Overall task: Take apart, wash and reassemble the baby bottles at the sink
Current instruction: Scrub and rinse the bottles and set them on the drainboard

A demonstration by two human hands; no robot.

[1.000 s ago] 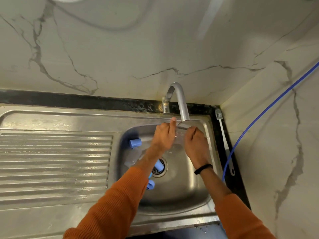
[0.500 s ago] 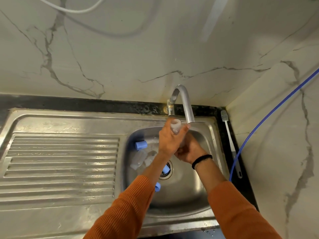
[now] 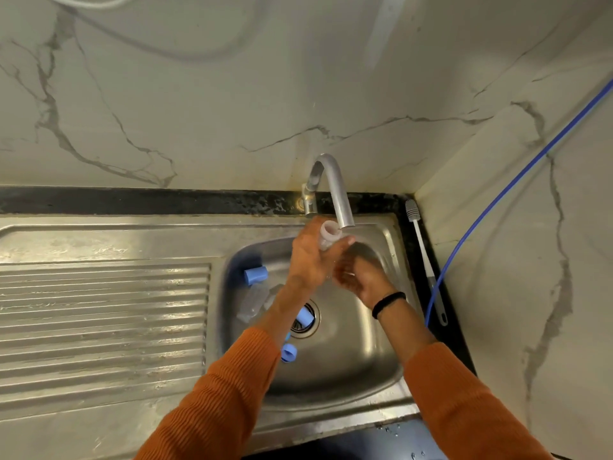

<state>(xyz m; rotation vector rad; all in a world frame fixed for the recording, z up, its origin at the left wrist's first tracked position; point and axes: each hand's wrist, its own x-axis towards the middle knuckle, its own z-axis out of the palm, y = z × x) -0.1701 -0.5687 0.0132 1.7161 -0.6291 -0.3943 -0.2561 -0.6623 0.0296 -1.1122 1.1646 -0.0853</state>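
My left hand (image 3: 310, 257) grips a clear baby bottle (image 3: 329, 232) upright, its open mouth just under the tap spout (image 3: 345, 214). My right hand (image 3: 360, 277) is right beside it, lower down at the bottle's base, fingers blurred; whether it holds the bottle I cannot tell. In the sink basin (image 3: 358, 353) lie a blue cap (image 3: 256, 275) at the back left, a clear bottle part (image 3: 252, 302) below it, a blue piece (image 3: 305, 317) over the drain and a blue ring (image 3: 289, 353) near my left sleeve.
A grey-headed bottle brush (image 3: 423, 254) lies on the dark counter strip right of the sink. A blue hose (image 3: 497, 197) runs down the right wall to it. The ribbed steel drainboard (image 3: 102, 313) spreads to the left. Marble walls close off the back and right.
The bottle was lying sideways between both hands under the spout; now my left hand holds it upright at the spout, and my right hand has dropped lower beside it.
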